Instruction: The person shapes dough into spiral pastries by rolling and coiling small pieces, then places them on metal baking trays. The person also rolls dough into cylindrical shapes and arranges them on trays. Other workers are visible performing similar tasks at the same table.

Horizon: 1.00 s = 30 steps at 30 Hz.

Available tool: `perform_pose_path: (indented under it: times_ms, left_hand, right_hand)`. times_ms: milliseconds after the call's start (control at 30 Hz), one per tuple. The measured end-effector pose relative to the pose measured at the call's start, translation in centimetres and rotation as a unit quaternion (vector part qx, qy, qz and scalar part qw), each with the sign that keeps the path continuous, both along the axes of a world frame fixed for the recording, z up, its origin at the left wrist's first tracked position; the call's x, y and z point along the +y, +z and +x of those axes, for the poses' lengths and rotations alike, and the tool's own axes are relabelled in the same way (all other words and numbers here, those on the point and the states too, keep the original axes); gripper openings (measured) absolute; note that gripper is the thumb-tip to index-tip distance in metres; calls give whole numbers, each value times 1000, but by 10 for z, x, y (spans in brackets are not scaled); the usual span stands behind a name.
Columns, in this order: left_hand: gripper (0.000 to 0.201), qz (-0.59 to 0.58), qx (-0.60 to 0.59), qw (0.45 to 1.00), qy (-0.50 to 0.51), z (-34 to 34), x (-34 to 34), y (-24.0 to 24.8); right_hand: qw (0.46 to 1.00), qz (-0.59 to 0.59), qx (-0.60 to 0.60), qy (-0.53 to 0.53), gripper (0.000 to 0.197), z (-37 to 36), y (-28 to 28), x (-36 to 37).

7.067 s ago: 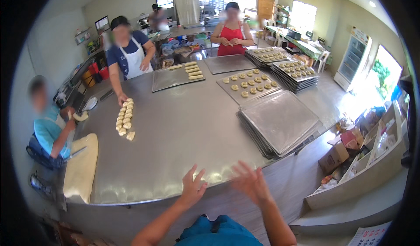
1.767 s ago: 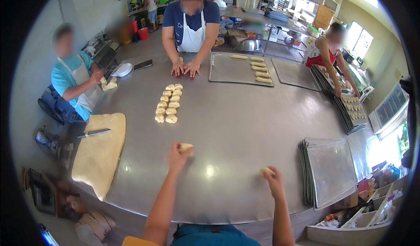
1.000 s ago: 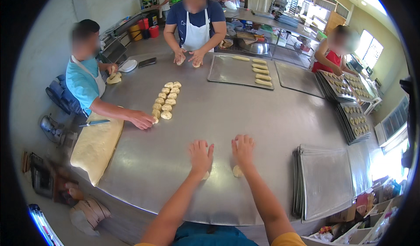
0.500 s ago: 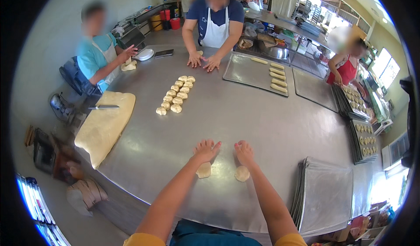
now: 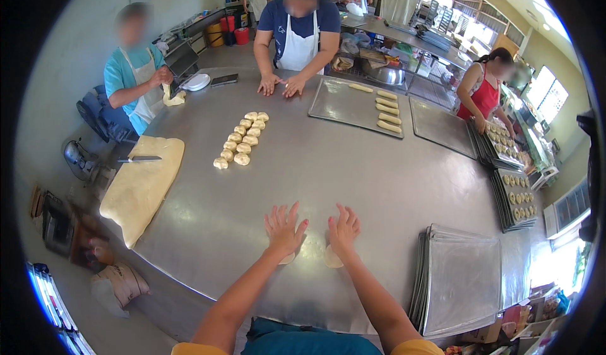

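My left hand [image 5: 285, 230] lies palm down on the metal table, its fingers spread. Beneath its heel, a small flattened piece of dough [image 5: 288, 258] peeks out, mostly covered. Close by on the right, my right hand [image 5: 343, 230] is also palm down with fingers stretched forward. A second pale dough round [image 5: 332, 259] shows beside its wrist, partly hidden under the palm. Neither hand grips anything. Farther off, left of centre, two rows of dough balls [image 5: 240, 148] rest on the steel.
A dough sheet [image 5: 145, 181] with a knife [image 5: 140, 159] covers the left edge. Stacked metal trays [image 5: 464, 279] stand at right. A tray [image 5: 341, 105] holds dough sticks. Co-workers stand around the table; one's hands [image 5: 281, 84] press the far side. Trays of shaped dough [image 5: 514, 194] sit far right.
My hands have drawn back over the two dough pieces, covering more of them, and my fingers have spread. The whole view has shifted slightly. The co-worker at left has lowered their hands.
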State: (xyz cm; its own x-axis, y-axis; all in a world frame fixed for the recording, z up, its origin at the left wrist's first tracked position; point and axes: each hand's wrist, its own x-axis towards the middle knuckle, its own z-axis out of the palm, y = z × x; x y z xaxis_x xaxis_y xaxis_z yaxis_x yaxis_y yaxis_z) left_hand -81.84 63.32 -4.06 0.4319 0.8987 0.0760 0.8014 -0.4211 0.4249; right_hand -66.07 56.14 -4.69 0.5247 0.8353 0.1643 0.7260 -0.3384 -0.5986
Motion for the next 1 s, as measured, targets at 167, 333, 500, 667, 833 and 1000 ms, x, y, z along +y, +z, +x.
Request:
perform_pose_path:
  times_ms: [167, 333, 500, 667, 833, 1000]
  left_hand:
    - [65, 1, 96, 995, 23, 9, 17, -11]
    - [69, -72, 51, 996, 6, 13, 40, -14]
    - [72, -53, 59, 997, 22, -6, 13, -3]
    - [73, -68, 95, 993, -36, -28, -30, 8]
    - [70, -17, 18, 1000, 10, -13, -5, 25]
    - [67, 112, 43, 993, -14, -2, 13, 8]
  right_hand:
    - [984, -93, -128, 84, 59, 10, -15, 29]
    - [989, -80, -104, 67, 65, 13, -23, 37]
    - [995, -93, -39, 21, 69, 8, -13, 3]
    - [983, -122, -96, 101, 69, 1, -4, -27]
    - [993, -51, -97, 36, 70, -3, -3, -8]
    - [973, -118, -171, 101, 66, -5, -6, 20]
